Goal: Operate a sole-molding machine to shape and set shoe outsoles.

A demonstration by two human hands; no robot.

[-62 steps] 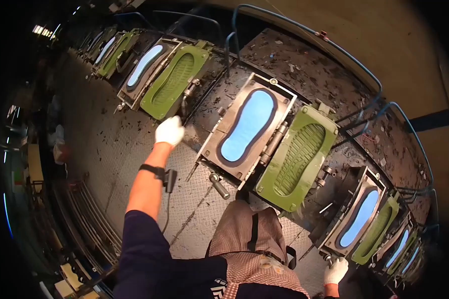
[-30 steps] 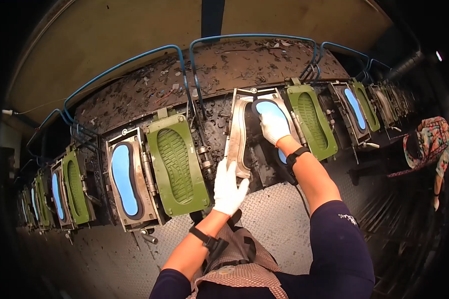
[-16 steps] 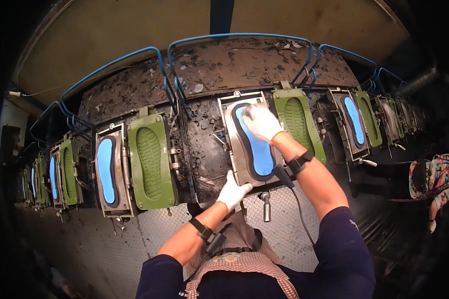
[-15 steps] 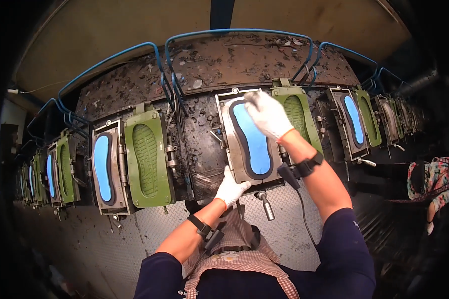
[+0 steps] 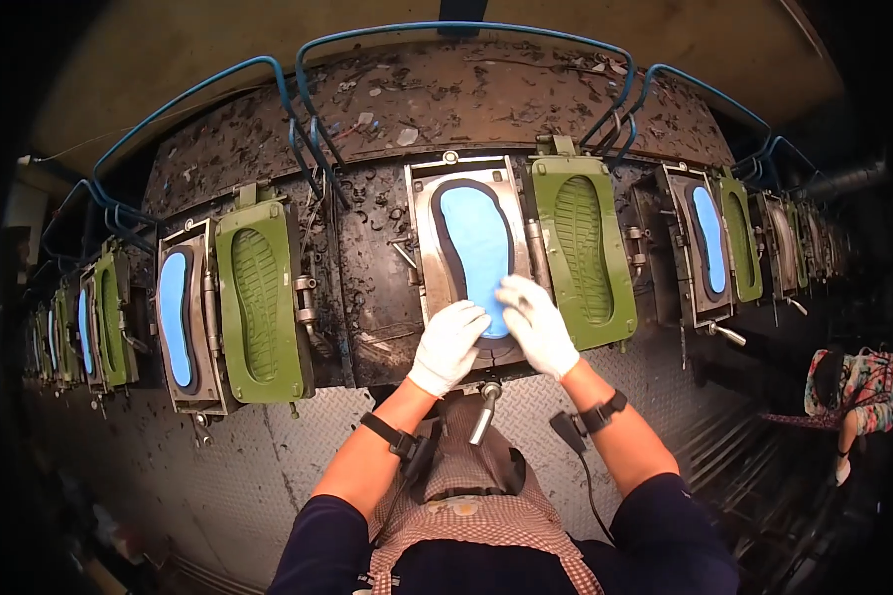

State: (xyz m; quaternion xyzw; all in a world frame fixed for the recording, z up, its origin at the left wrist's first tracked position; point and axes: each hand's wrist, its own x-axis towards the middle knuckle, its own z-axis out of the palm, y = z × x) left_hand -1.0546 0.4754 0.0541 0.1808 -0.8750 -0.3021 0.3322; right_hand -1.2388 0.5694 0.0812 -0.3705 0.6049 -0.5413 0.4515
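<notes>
A blue insole-shaped piece (image 5: pixel 474 233) with a black border lies on a metal sole mold (image 5: pixel 425 213) in front of me. My left hand (image 5: pixel 449 347), in a white glove, has its bent fingers closed at the left edge of the near, narrower end. On the right edge of the same end, my right hand (image 5: pixel 538 329), also gloved, curls its fingertips on the blue surface. The hands partly hide that end. To the right, the green mold half (image 5: pixel 582 248) lies open, showing a tread-patterned cavity. A metal handle (image 5: pixel 485 412) sticks out toward me below the mold.
More open molds with blue pieces (image 5: pixel 176 317) and green halves (image 5: pixel 256 307) line both sides. Blue bar frames (image 5: pixel 466 27) arch behind. Dark scraps litter the bench (image 5: pixel 387 119). Another person's patterned sleeve (image 5: pixel 873 392) shows at far right. The floor is metal plate (image 5: pixel 367 476).
My right hand has come down from the far end of the blue piece to its near end. My left hand has moved from the mold's near left corner onto the piece. The view has shifted slightly.
</notes>
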